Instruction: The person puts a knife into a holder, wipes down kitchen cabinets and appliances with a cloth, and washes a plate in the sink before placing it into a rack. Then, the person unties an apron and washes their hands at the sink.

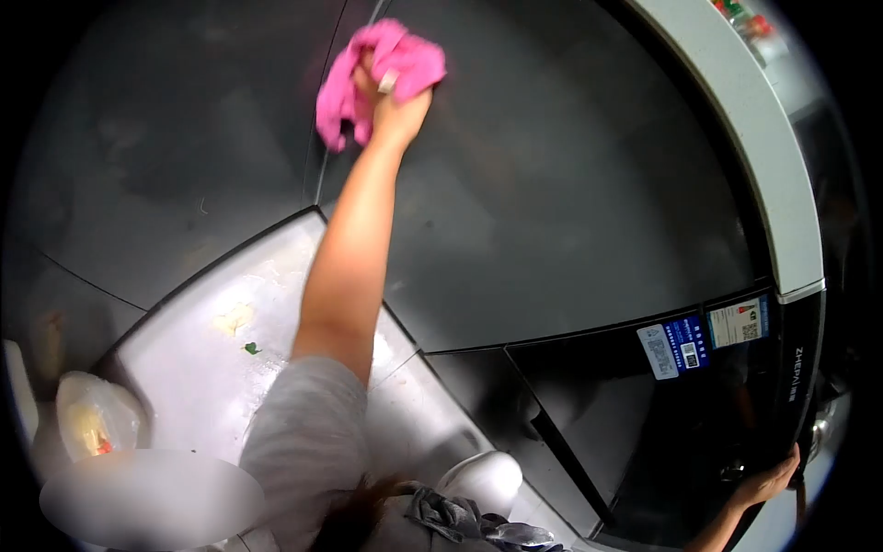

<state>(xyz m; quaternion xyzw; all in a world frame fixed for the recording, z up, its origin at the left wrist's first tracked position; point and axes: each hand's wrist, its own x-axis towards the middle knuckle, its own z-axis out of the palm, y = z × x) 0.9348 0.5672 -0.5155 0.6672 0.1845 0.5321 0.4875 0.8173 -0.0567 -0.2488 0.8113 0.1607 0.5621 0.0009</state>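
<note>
Pink cloth (pixel 418 64) bunched in the left hand, the right hand well apart

At the far end of an outstretched forearm (pixel 345 267), the left hand (pixel 400 115) is closed on the cloth, its fingers mostly buried in the folds. Most of the cloth sits just beyond the knuckles, while a loose fold drops to the left of the wrist; its longer axis therefore slants across the forearm's line, from far right of the grip to near left. Dark surface (pixel 552 184) spreads behind and to the right of the grip, and a seam (pixel 321 179) runs close by on its left. Whether the cloth presses on that surface I cannot tell

Back toward the elbow lies a white surface (pixel 175 363) with a green scrap (pixel 253 349). Far to the right of the grip and nearer the body, the right hand (pixel 773 480) rests at the edge of a black panel (pixel 589 396); how tightly its fingers curl is unclear
</note>
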